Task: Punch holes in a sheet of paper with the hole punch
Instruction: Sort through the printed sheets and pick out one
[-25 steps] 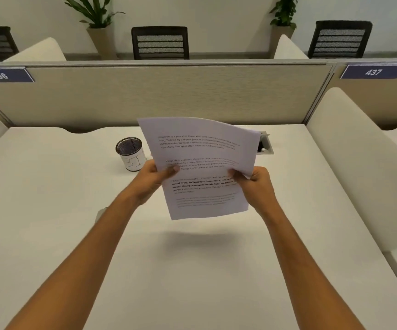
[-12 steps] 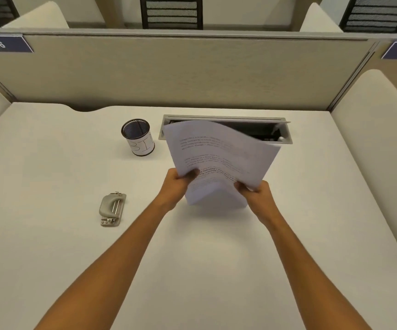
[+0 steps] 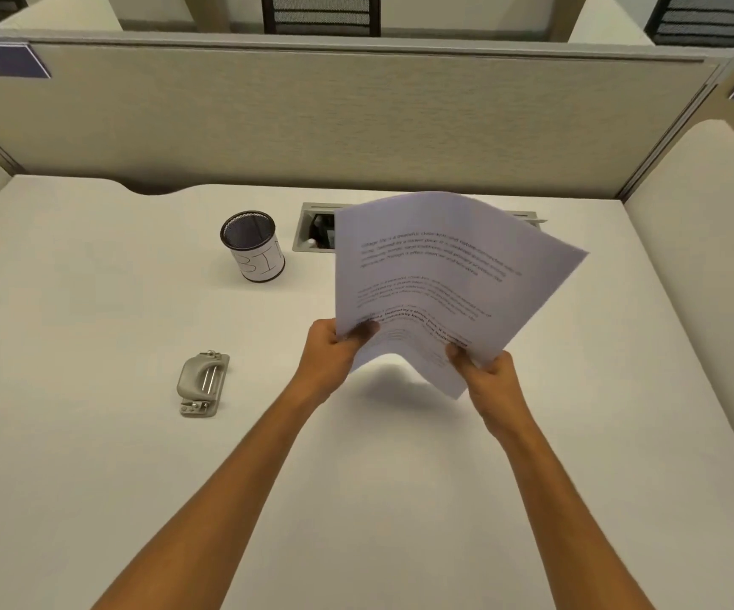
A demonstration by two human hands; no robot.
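1. A small grey metal hole punch [image 3: 202, 384] with a rounded lever lies flat on the white desk top [image 3: 92, 477], well to the left of the paper and apart from both hands. I judge it heavy and stiff for its size, so it should stay put under a press on the lever; its slot side cannot be made out from here.
2. Behind the punch and to its right stands a round black mesh cup [image 3: 252, 245] with a white hand-lettered label, upright and well clear of the paper.
3. The left hand [image 3: 333, 354] is closed in a pinch on the lower left edge of the paper, thumb on the printed face.
4. The white printed sheet of paper [image 3: 440, 284] is held in the air above the desk, tilted, its near edge bowed between the two hands. It looks thin, light and floppy; a grip near the edge to be punched, with that edge kept flat, seems best. Whether it is one sheet or several I cannot tell.
5. A grey cable tray recess [image 3: 312, 231] in the desk shows behind the paper, partly hidden by it.
6. The right hand [image 3: 488, 372] pinches the lower right edge the same way.
7. Nothing stands between paper and punch.
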